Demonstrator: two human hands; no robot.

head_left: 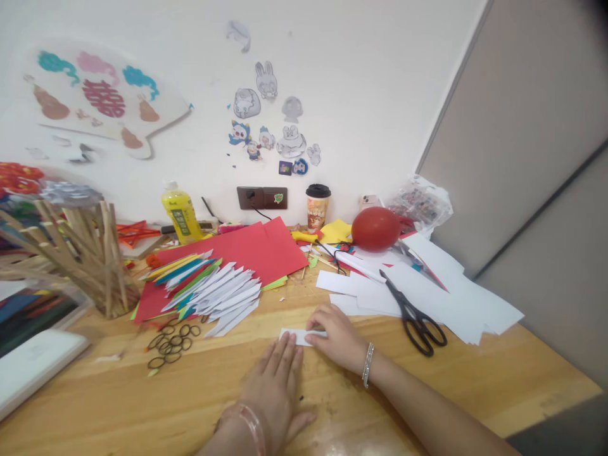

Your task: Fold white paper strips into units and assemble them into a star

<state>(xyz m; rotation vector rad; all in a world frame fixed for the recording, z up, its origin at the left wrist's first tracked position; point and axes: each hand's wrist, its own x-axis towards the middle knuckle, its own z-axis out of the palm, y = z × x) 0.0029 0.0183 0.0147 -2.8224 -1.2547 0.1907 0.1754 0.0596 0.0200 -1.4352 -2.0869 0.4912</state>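
Note:
A small strip of white paper (300,335) lies on the wooden table in front of me. My left hand (278,373) rests flat with its fingers stretched out, the fingertips pressing on the strip's left end. At the strip's right end, my right hand (337,335) pinches the paper between thumb and fingers. Left of my hands is a pile of folded paper strips (228,294), mostly white, some coloured. Several dark rubber bands (173,342) lie in front of that pile. Black scissors (415,316) rest on white paper sheets (441,288) to the right.
Red paper (280,250) lies behind the strips. A yellow drink bottle (181,214), a lidded paper cup (317,209) and a red balloon (376,228) stand along the wall. Wooden sticks (111,266) fill the left side near a white case (38,367).

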